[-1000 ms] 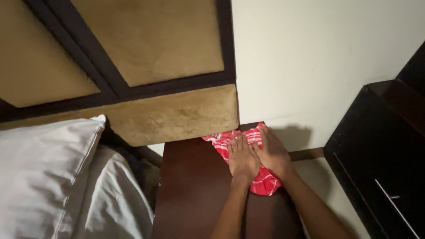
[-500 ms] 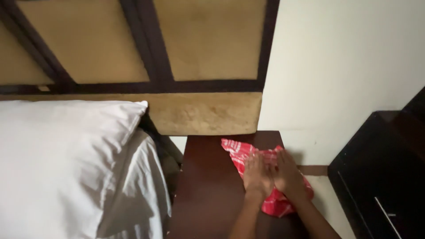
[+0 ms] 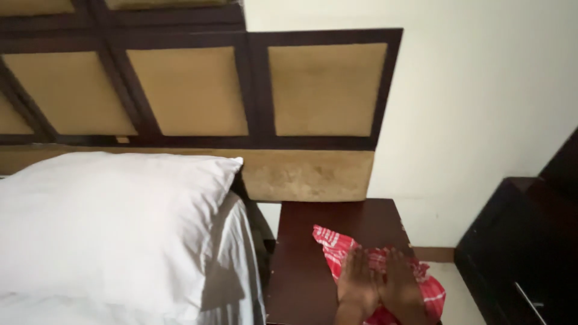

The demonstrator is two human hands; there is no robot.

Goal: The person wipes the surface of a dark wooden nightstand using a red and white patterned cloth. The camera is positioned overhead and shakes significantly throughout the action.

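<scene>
Both hands are sliding toward the near right edge of the dark bench (image 3: 313, 241), left hand (image 3: 357, 281) and right hand (image 3: 400, 286) lying flat, fingers spread, pressing the red checked cloth (image 3: 337, 244). White pillow (image 3: 114, 222) is resting on the bed alongside.

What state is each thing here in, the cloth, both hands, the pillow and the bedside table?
Red checked cloth: spread flat on the table, partly under the hands.
Left hand: open, palm down on the cloth.
Right hand: open, palm down on the cloth.
White pillow: lying on the bed.
Bedside table: top dark, bearing the cloth.
</scene>
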